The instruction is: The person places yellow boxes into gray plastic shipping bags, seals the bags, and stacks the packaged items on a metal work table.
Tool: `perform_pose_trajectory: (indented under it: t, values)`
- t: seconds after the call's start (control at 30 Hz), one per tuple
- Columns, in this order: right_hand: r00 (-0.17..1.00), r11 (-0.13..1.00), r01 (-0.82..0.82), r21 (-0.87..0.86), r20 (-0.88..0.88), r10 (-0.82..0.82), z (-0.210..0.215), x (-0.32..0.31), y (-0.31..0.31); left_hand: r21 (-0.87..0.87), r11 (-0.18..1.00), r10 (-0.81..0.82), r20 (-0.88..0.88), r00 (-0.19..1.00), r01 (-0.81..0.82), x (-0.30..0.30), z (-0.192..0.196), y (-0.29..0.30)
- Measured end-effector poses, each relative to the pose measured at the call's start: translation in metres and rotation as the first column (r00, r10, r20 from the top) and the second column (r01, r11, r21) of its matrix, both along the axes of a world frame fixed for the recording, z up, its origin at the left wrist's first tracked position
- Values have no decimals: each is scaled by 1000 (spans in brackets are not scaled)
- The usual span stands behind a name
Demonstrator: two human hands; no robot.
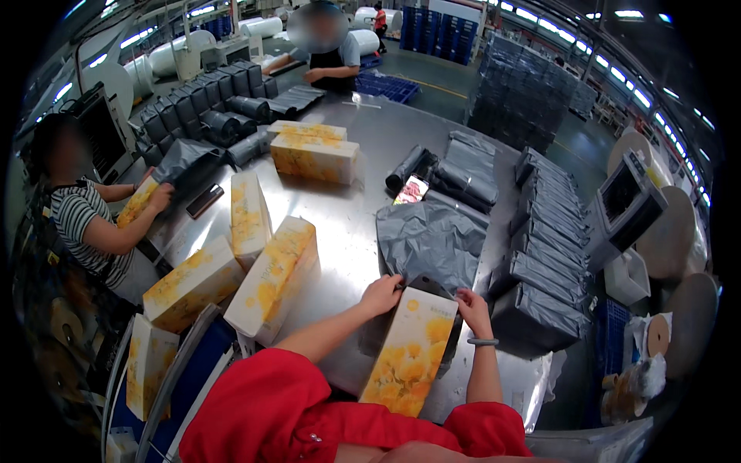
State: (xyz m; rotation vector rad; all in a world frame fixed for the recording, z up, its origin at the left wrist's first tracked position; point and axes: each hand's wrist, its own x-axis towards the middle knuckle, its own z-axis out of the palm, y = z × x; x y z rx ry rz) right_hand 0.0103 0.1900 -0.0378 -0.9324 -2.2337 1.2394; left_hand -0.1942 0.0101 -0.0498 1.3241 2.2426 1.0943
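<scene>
A long white box with a yellow flower print lies in front of me, its near end close to my body. At its far end is a dark grey plastic bag, spread crumpled on the metal table, with its mouth around that end of the box. My left hand is closed on the bag's edge beside the box's far left corner. On the other side, my right hand, with a grey band at the wrist, pinches the bag's edge near the far right corner. Part of the bag lies under the box.
More flower-print boxes stand left on the metal table. Filled grey bags line the right edge; a phone lies beyond my bag. Co-workers stand left, handling a box, and at the far side. A monitor stands right.
</scene>
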Motion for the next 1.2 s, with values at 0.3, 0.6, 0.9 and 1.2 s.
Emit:
perform_pose_trajectory:
  t: [0.3, 0.6, 0.9, 1.2]
  values:
    - [986, 936, 61, 347, 127, -112, -3, 2, -3, 242, 970, -1, -85, 996, 22, 11, 12, 6]
    - [966, 972, 16, 232, 247, -75, -13, -6, 0, 175, 984, 12, -208, 978, 25, 14, 20, 5]
    - [970, 854, 95, 512, 145, -195, -28, -5, -9, 175, 968, -116, -329, 937, 182, 25, 34, -11]
    - [986, 931, 158, 329, -108, -130, -39, 25, -66, 327, 944, -15, -67, 998, 36, 32, -35, -5]
